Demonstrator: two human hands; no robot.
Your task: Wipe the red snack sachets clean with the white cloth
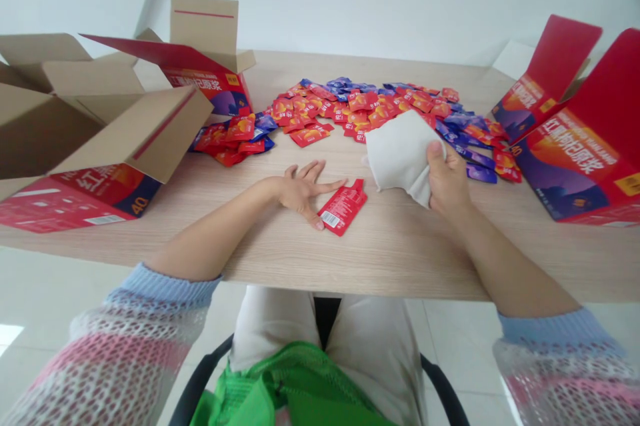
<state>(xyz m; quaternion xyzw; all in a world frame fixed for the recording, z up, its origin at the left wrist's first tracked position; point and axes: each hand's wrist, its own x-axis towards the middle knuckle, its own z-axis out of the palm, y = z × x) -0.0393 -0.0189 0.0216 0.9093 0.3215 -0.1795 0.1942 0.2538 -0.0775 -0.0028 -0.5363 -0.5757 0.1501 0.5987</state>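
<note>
A red sachet lies flat on the table, its printed side with a white barcode label facing up and its narrow neck pointing away from me. My left hand rests at its left edge with fingers spread; the thumb and index fingertips touch or nearly touch the sachet. In my right hand I grip a white cloth by its right side, pinched under the thumb. The cloth is held above the table to the right of the sachet and hides part of the pile behind it.
A wide pile of red and blue sachets spreads across the back of the wooden table. Two open cartons, one near and one farther back, stand at the left. More open red cartons stand at the right.
</note>
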